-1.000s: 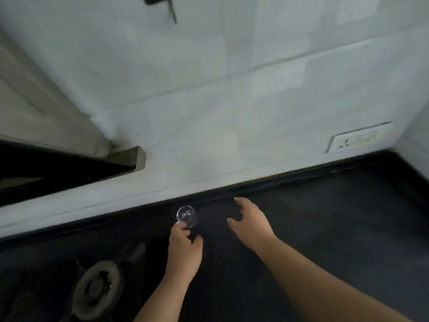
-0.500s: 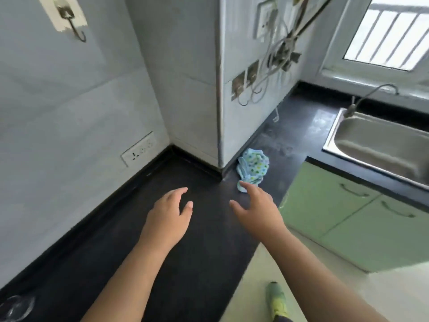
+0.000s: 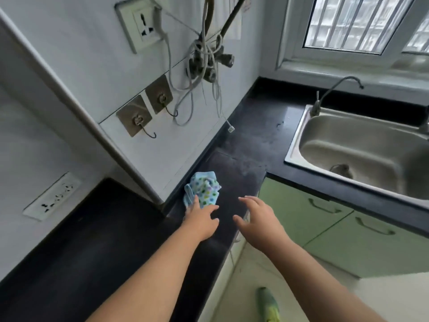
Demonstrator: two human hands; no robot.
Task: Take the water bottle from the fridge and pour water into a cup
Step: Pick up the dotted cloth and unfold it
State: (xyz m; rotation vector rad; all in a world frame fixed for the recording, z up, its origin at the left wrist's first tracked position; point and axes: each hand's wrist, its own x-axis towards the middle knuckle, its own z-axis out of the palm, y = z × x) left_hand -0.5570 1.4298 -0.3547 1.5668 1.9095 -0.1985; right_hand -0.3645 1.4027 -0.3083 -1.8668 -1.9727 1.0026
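Head view: the left hand and right hand are hovering with fingers spread, holding nothing, over the dark tabletop. A spotted cloth is lying just ahead of the left fingertips. The sink is sitting further right; neither bottle nor cup is showing.

Walls: I see white tile with a socket and two hooks.
Counter: black worktop, L-shaped.
Sink: steel basin set in it.
Cabinets: pale green doors beneath.
Window: barred panes, daylight coming through.
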